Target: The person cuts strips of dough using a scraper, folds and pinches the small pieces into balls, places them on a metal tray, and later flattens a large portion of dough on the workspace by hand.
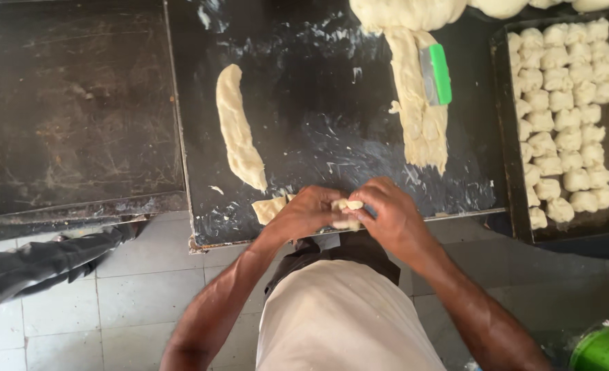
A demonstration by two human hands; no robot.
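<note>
My left hand [304, 214] and my right hand [390, 213] meet at the near edge of a dark metal worktable [318, 110], both closed around a small piece of pale dough [348, 206]. A small flat dough scrap [269, 208] lies just left of my left hand. A long dough strip [238, 130] lies on the table's left part. A second, wider dough strip [418, 110] runs down from a big dough mass [404, 10] at the far edge. A green-handled scraper [436, 74] rests on that strip.
A dark tray [517, 206] at the right holds several rows of shaped dough pieces [565, 110]. Another dark table [71, 103] stands at the left. A dark sleeve or cloth [37, 264] hangs at lower left over the tiled floor [140, 302]. A green container [603, 350] sits at lower right.
</note>
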